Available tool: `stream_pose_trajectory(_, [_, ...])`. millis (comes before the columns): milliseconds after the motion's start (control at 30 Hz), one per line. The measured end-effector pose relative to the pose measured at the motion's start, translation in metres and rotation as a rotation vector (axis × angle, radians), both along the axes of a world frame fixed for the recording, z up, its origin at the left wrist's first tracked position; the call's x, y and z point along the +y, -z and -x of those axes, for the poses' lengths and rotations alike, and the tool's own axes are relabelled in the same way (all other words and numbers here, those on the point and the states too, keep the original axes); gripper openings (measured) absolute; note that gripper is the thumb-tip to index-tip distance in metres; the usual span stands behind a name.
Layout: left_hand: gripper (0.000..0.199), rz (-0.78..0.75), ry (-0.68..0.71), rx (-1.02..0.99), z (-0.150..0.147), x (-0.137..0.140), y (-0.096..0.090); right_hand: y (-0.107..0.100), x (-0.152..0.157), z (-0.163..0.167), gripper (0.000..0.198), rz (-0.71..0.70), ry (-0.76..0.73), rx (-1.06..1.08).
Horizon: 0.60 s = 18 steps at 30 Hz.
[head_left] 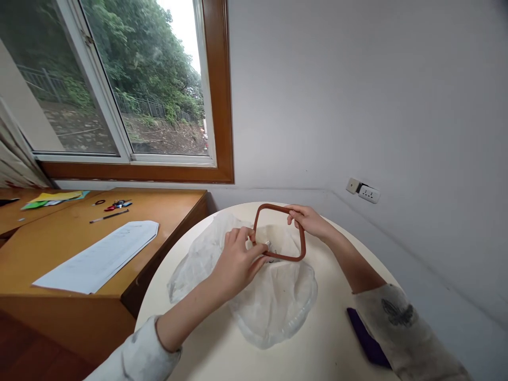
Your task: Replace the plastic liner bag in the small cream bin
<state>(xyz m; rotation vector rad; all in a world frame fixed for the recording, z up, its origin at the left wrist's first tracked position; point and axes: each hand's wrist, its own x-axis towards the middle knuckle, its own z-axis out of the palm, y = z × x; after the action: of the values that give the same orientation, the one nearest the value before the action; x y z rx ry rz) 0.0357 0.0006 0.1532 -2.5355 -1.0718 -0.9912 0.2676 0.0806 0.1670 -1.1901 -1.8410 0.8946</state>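
Both my hands hold a brown, rounded-square hoop-like frame (281, 257) tilted above a round table. My left hand (238, 256) is closed on its lower left side, thumb and fingers pinching the rim. At the upper right corner, my right hand (309, 221) grips the rim with curled fingers. Beneath the frame lies sheer white fabric (273, 304) with a rumpled surface and a shiny, curved edge; more of it spreads to the left, partly behind my left hand. A small grey-and-white detail (270, 246) shows inside the frame, too small to make out.
The round cream table (198, 346) stands beside a wooden desk (130, 254) with papers (103, 256), a pen (109, 216) and small tools (118, 205). A dark purple piece (367, 341) lies by my right sleeve. The wall carries a socket (369, 193); a window is at left.
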Motion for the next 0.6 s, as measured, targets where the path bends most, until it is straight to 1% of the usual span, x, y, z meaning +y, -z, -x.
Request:
stream_pose_trajectory(67, [0.014, -0.020, 0.026, 0.014, -0.005, -0.003, 0.007, 0.001, 0.012, 0.005, 0.033, -0.043, -0.063, -0.140])
stream_pose_trajectory(167, [0.015, 0.036, 0.055, -0.013, -0.013, -0.006, 0.017, 0.006, 0.026, 0.017, 0.031, -0.146, -0.093, -0.286])
stream_pose_trajectory(233, [0.015, 0.091, 0.050, -0.038, -0.018, -0.007, 0.022, 0.012, 0.033, 0.022, 0.029, -0.176, -0.093, -0.323])
stream_pose_trajectory(367, [0.016, 0.168, 0.046, -0.061, -0.020, -0.007, 0.027, 0.023, 0.040, 0.026, 0.028, -0.179, -0.109, -0.373])
stream_pose_trajectory(467, [0.017, 0.198, 0.044, -0.070, -0.018, -0.007, 0.028, 0.029, 0.042, 0.027, 0.028, -0.174, -0.111, -0.402])
stream_pose_trajectory(600, [0.016, 0.211, 0.050, -0.081, -0.015, -0.008, 0.031, 0.031, 0.041, 0.027, 0.029, -0.170, -0.108, -0.423])
